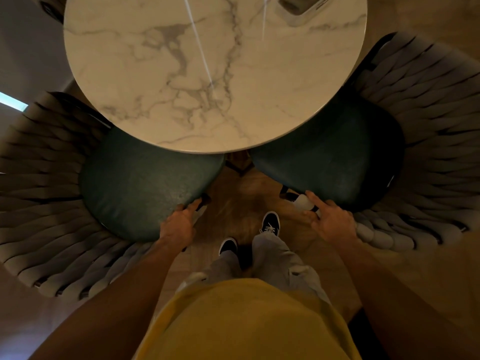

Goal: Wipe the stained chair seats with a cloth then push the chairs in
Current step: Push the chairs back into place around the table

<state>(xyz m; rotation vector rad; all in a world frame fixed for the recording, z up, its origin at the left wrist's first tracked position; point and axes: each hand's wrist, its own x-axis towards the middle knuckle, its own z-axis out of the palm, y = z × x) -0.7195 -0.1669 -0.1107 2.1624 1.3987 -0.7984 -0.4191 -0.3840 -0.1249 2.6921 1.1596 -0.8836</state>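
Note:
Two chairs with dark green seats and grey woven backs stand at a round marble table (pixel 207 74). The left chair seat (pixel 145 183) and the right chair seat (pixel 335 157) both lie partly under the tabletop. My left hand (pixel 179 222) grips the front edge of the left seat, fingers curled over the rim. My right hand (pixel 330 216) is at the front edge of the right seat and holds a small white cloth (pixel 304 201) between thumb and fingers.
My feet in dark shoes (pixel 270 223) stand on the wooden floor (pixel 233 198) between the two chairs. A white box-like object (pixel 301 9) sits at the table's far right. The grey chair backs (pixel 39 193) curve outward on both sides.

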